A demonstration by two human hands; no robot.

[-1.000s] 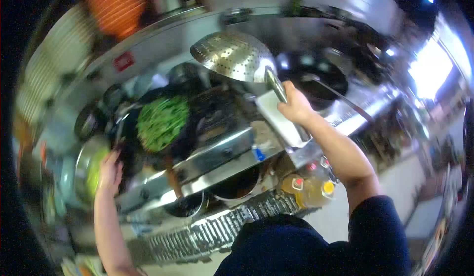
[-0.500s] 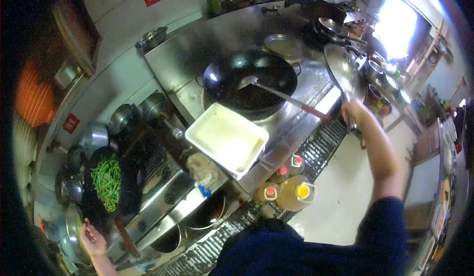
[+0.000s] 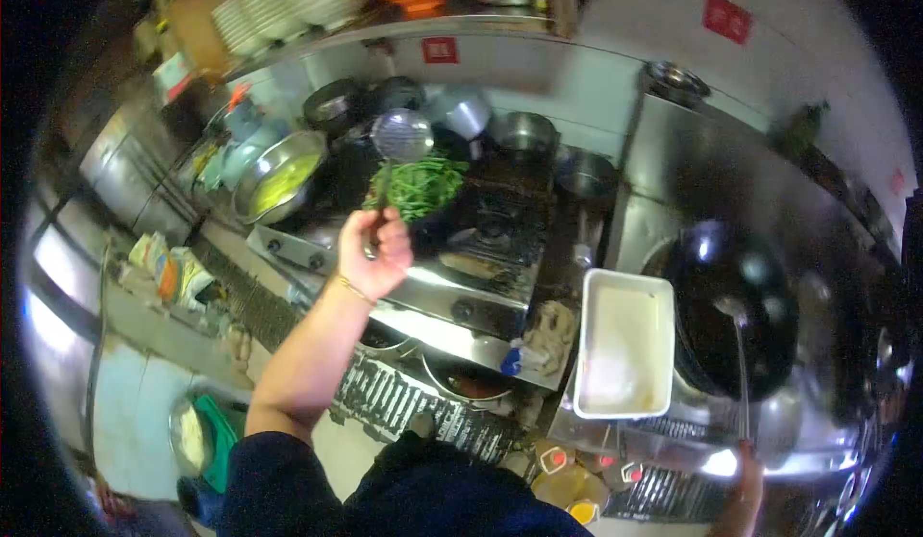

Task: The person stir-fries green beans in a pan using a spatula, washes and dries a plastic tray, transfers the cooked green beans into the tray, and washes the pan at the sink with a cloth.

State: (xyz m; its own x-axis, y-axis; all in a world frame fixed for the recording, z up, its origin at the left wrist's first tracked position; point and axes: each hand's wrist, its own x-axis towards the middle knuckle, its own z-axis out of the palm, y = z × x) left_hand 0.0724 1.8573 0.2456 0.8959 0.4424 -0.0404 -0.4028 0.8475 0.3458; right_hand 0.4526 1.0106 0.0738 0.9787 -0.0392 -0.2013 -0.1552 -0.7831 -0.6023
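Note:
My left hand (image 3: pixel 375 253) is closed round the dark handle of a small perforated skimmer (image 3: pixel 402 136). The skimmer's round head hangs just above the far edge of a wok of green beans (image 3: pixel 421 189) on the stove. At the lower right, my right hand (image 3: pixel 748 484), blurred, is wrapped round the handle end of a long ladle (image 3: pixel 741 364). The ladle's bowl rests inside a large black wok (image 3: pixel 707 292). A white rectangular tray (image 3: pixel 625 345) lies beside that wok, on its left.
A metal bowl with yellow-green contents (image 3: pixel 282 179) stands left of the stove. Pots (image 3: pixel 526 135) line the back wall beneath a shelf (image 3: pixel 461 24) of stacked dishes. A crumpled cloth (image 3: pixel 548 340) lies at the stove's right corner. Oil bottles (image 3: pixel 569 489) stand below the counter.
The view has swung left. The large perforated strainer has left my right hand and is out of view; that hand now grips the ladle. My left hand, open before, has taken hold of the skimmer.

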